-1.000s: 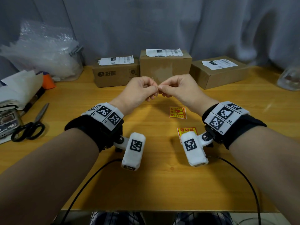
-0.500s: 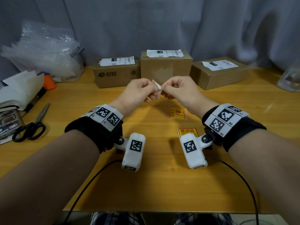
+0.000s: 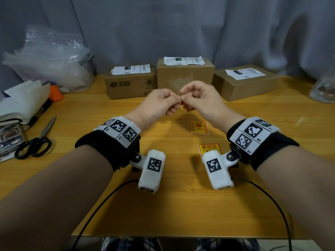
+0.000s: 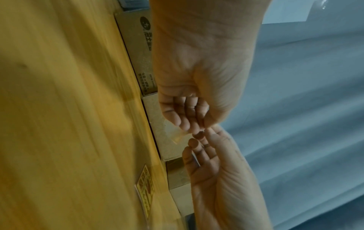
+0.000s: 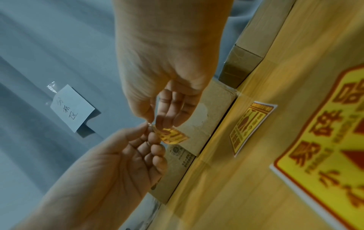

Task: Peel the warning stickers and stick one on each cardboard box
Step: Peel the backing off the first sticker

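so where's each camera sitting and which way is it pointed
Head: worn on the head, looks forward and down over the wooden table at three brown cardboard boxes; both forearms, left hand and right hand show.
Left wrist: under the left wrist, looks along the palm; both hands' fingers show.
Right wrist: under the right wrist, looks along the palm at the small yellow-and-red warning sticker that both hands pinch.
Shared: all three show the boxes and a spare yellow sticker lying on the table.
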{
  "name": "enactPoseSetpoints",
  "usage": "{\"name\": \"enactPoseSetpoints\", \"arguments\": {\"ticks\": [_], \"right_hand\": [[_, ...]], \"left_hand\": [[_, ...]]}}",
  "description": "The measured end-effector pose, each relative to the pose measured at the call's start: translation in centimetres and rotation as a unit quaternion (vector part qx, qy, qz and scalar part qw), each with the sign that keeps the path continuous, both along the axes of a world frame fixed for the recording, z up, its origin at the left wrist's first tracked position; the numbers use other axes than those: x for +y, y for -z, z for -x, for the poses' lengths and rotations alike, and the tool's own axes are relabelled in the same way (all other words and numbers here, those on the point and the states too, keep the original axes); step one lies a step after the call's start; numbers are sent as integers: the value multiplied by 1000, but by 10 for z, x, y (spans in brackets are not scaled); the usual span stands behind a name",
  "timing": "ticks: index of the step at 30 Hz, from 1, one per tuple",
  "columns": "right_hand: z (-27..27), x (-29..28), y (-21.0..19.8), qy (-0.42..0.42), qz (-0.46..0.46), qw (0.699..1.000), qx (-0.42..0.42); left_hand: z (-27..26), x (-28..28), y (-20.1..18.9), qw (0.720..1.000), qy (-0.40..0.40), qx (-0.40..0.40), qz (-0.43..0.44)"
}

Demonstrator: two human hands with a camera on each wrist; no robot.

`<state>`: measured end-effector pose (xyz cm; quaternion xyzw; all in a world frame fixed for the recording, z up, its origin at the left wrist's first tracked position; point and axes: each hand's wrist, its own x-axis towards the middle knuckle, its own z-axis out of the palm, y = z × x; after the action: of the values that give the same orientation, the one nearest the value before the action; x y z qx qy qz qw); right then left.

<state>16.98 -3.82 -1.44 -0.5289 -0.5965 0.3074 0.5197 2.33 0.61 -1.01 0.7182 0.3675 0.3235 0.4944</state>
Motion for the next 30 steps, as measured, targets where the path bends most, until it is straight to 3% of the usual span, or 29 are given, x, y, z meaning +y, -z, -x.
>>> {"name": "enactPoseSetpoints", "arguments": {"ticks": [4, 10, 14, 21, 23, 30], "right_hand": [[-1, -2, -4, -25, -42, 996, -72], [-3, 0, -2, 19, -96, 976, -195], [-4, 1, 0, 47, -149, 958, -240], [-7, 2, 0, 43, -164, 951, -258], [-8, 2, 0, 45, -158, 955, -247], [-9, 0, -1, 37, -75, 989, -125]], "left_hand": [[-2, 0, -4, 997, -1, -30, 77], [-1, -2, -4, 987, -1, -61, 147], [0, -3, -6, 986, -7, -56, 155], [0, -3, -7, 989, -11, -52, 136], [1, -3, -6, 992, -9, -52, 113], [8, -6, -5, 993, 40, -58, -99]]}}
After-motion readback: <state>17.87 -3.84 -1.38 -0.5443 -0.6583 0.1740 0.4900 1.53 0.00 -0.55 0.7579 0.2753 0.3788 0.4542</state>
